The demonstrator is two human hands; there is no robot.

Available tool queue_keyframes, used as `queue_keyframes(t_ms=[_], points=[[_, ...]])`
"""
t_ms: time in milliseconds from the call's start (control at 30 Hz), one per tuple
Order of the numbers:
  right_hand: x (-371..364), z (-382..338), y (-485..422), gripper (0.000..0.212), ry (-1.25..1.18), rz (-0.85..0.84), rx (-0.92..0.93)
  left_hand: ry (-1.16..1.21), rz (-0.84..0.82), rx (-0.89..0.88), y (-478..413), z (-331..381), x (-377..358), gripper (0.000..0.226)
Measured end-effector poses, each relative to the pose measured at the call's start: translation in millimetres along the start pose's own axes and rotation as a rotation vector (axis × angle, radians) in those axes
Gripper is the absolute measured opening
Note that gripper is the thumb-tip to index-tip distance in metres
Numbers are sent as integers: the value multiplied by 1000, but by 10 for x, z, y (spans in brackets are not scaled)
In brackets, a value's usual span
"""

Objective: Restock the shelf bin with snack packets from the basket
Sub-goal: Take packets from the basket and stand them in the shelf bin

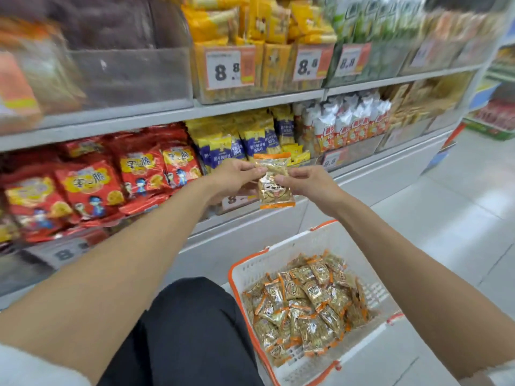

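one packet (274, 181), one basket (301, 243) (its contents beyond counting)

Stocked shop shelves (250, 103) w/ pale tiled floor (459, 207).

Clothing, upper: a white left sleeve (25, 369) of soft-looking fabric is seen at the lower-left corner; its edge is blurred. A pale right sleeve (496, 377) is shown only as a sliver at the lower-right corner, so no detail can be made out. Both forearms are left uncovered from sleeve edge to wrist. The left hand (234, 176) and right hand (303, 182) are bare.

Clothing, lower: black trousers (189, 330) are worn; plain matte fabric w/ soft folds over one knee.
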State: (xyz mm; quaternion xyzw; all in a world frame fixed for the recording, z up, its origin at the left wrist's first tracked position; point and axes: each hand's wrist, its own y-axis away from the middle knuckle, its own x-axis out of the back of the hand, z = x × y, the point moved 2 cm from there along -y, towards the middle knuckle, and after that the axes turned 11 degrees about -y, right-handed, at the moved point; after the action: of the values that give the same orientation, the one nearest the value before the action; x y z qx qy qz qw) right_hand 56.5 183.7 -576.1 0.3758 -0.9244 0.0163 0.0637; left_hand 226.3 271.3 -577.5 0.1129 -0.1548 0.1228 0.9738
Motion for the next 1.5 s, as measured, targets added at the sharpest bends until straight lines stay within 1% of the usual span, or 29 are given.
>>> queue_keyframes(t_ms=[67, 100, 133, 167, 200, 233, 267, 300, 333, 400, 433, 500, 533, 600, 667, 700, 767, 800, 900, 967, 1033, 1133, 1167, 1200, 1233, 1267, 1300, 1400, 1500], points=[[-99, -212, 13, 15, -50, -78, -19, 19, 12, -45, 123, 157, 183, 16], [-147, -308, 14, 12, -60, -92, -25, 22, -1, -55, 193, 217, 280, 11], [-185, -416, 6, 13, -49, -68, -3, 3, -27, -60, 260, 280, 374, 9], [-208, -523, -20, 17, -4, 0, 46, -41, -43, -62, 319, 344, 473, 15], [-219, -638, -57, 20, 75, 87, 114, -112, -26, -73, 365, 410, 583, 28], [-242, -776, -86, 19, 172, 147, 184, -205, 33, -105, 403, 493, 703, 42], [-286, -928, -117, 18, 269, 159, 244, -311, 120, -162, 448, 596, 825, 53], [-359, -1079, -148, 19, 353, 129, 280, -417, 200, -232, 502, 718, 941, 57], [-448, -1225, -178, 20, 425, 84, 298, -519, 254, -299, 561, 844, 1049, 52], [-645, -1524, -212, 31, 566, 35, 354, -679, 327, -375, 689, 1056, 1258, 27], [-740, -1669, -236, 30, 598, 27, 405, -719, 382, -394, 746, 1133, 1386, 16], [-905, -1913, -291, 17, 512, -2, 476, -718, 489, -416, 844, 1235, 1664, 7], [-975, -2009, -354, 22, 457, -12, 483, -692, 504, -412, 894, 1261, 1795, 9], [-1123, -2175, -471, 33, 430, -29, 470, -650, 479, -386, 998, 1290, 2024, 12], [-1273, -2297, -573, 32, 406, -77, 440, -639, 482, -373, 1071, 1307, 2240, 5], [-1343, -2345, -632, 25, 363, -105, 426, -614, 507, -373, 1098, 1304, 2357, 2], [-1493, -2430, -739, 14, 218, -143, 396, -507, 569, -360, 1118, 1275, 2585, 3], [-1569, -2454, -820, 12, 135, -147, 386, -454, 605, -342, 1113, 1260, 2682, 7], [-1832, -2479, -1097, 13, -132, -212, 319, -314, 735, -337, 1074, 1226, 2877, 13], [-1974, -2462, -1254, 19, -215, -301, 215, -267, 812, -332, 1035, 1187, 2979, 12], [-2070, -2451, -1363, 26, -204, -309, 183, -330, 815, -297, 1009, 1129, 3100, 9], [-2201, -2482, -1431, 20, -141, -230, 274, -529, 746, -236, 1008, 1073, 3259, 9], [-2255, -2494, -1448, 20, -116, -215, 304, -609, 727, -236, 997, 1068, 3301, 17], [-2304, -2503, -1472, 23, -82, -208, 330, -654, 711, -243, 989, 1076, 3329, 31], [-2354, -2509, -1491, 28, -45, -208, 345, -656, 697, -252, 987, 1091, 3346, 44], [-2401, -2516, -1506, 32, 3, -215, 356, -635, 684, -265, 996, 1119, 3350, 50], [-2451, -2520, -1518, 32, 71, -226, 375, -628, 672, -274, 1007, 1142, 3358, 48], [-2591, -2484, -1554, 22, 287, -257, 435, -763, 662, -246, 1047, 1161, 3399, 18], [-2683, -2385, -1581, 19, 422, -260, 478, -875, 657, -158, 1068, 1052, 3483, 7]])
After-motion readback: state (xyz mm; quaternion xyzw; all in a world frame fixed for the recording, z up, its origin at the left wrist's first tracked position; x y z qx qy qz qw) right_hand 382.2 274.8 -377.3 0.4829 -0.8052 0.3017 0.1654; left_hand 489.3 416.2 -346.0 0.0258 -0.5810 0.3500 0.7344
